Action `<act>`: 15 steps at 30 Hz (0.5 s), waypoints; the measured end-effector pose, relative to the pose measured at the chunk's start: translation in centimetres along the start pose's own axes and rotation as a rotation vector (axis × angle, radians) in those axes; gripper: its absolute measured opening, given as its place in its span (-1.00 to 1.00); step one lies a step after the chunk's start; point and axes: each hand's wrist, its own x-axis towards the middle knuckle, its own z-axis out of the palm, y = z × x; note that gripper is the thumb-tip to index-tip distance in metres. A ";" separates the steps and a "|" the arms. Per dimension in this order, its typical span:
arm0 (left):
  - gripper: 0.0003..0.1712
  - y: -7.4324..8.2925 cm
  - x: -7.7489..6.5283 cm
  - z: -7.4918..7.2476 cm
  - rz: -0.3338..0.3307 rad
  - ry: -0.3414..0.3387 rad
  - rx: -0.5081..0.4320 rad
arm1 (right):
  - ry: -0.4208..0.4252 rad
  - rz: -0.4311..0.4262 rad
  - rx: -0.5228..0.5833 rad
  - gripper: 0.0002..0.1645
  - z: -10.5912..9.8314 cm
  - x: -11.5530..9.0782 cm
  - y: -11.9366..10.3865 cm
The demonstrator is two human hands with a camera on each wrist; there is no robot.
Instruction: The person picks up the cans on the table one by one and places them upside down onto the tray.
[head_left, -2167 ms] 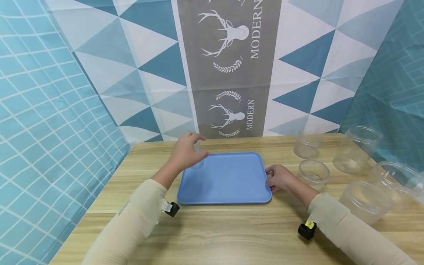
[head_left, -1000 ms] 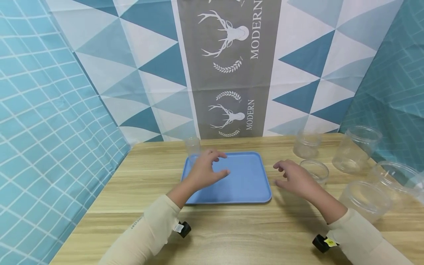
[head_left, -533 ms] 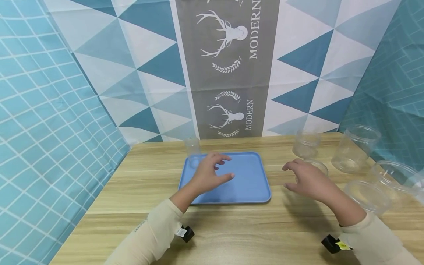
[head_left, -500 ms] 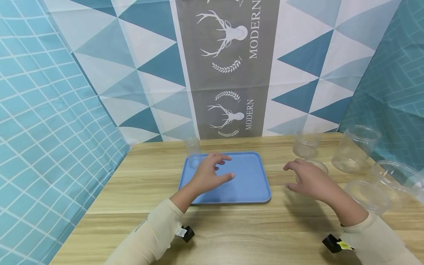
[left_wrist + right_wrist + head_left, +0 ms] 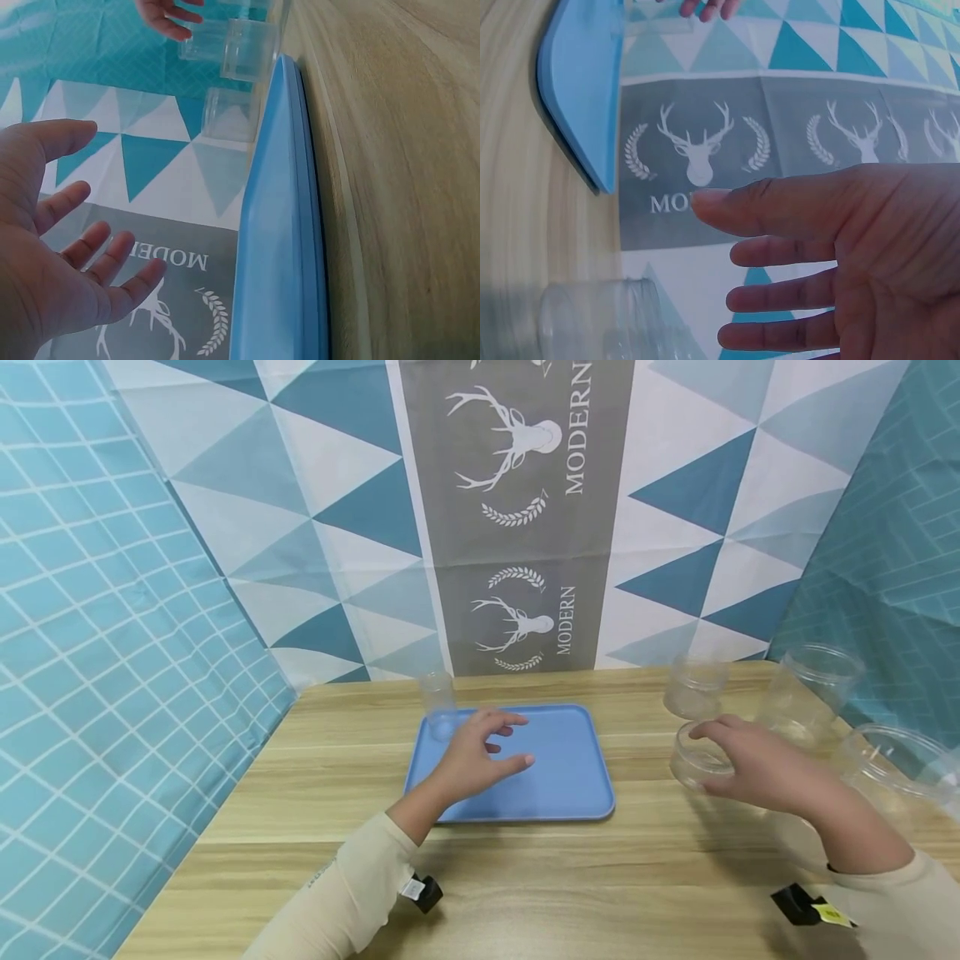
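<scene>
My left hand (image 5: 480,760) hovers over the blue tray (image 5: 551,768), thumb and fingers spread, holding nothing. At the tray's back left corner stands a narrow clear plastic jar (image 5: 438,702). Close above a short clear jar (image 5: 693,764) to the right of the tray is my right hand (image 5: 768,772), its thumb and fingers apart. In the right wrist view, the right hand's (image 5: 885,262) palm shows with nothing in it. The left wrist view likewise shows the left hand's (image 5: 52,247) palm bare.
Behind the short jar is another clear jar (image 5: 696,689). A taller clear jar (image 5: 813,685) and a wide one (image 5: 896,760) stand at the right. My right hand and forearm partly hide a further clear jar (image 5: 798,839). Printed cloth (image 5: 525,527) hangs behind the wooden table (image 5: 540,885).
My left hand has left the narrow jar and shifted right over the tray. The right hand has left the tray's right edge and moved right to the short jar. The tray and jars stay put.
</scene>
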 end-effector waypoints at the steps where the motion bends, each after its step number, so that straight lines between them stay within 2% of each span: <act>1: -0.47 -0.1 0.0 0.1 -0.006 0.001 -0.016 | -0.001 0.004 0.000 -0.27 -0.1 -0.1 0.2; 7: -0.43 -0.3 0.1 0.5 -0.014 -0.026 -0.098 | 0.009 0.025 -0.037 -0.22 -0.9 -1.1 1.1; 15: -0.41 0.3 0.6 1.1 -0.008 -0.065 -0.124 | 0.006 0.052 -0.076 -0.17 -1.8 -2.4 2.7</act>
